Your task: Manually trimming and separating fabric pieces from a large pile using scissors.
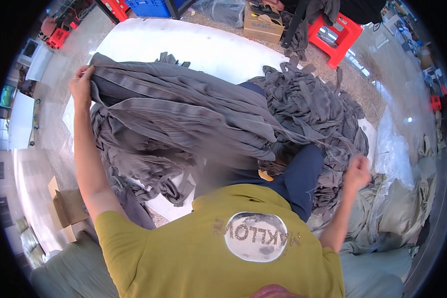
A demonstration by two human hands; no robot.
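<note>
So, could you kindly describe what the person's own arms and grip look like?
The sleeves are short, plain and mustard-green, and the forearms are bare. The left grip is ungloved; the right grip looks bare too, though blurred.

Bright reflections (pixel 358 63) are cast on the floor (pixel 365 92); a red stool (pixel 336 50) is seen at top right, a blue crate (pixel 151 7) top left.

Matt, creased cloth (pixel 184 99); glossy plastic sheeting (pixel 392 155); smooth plastic stool (pixel 351 37).
</note>
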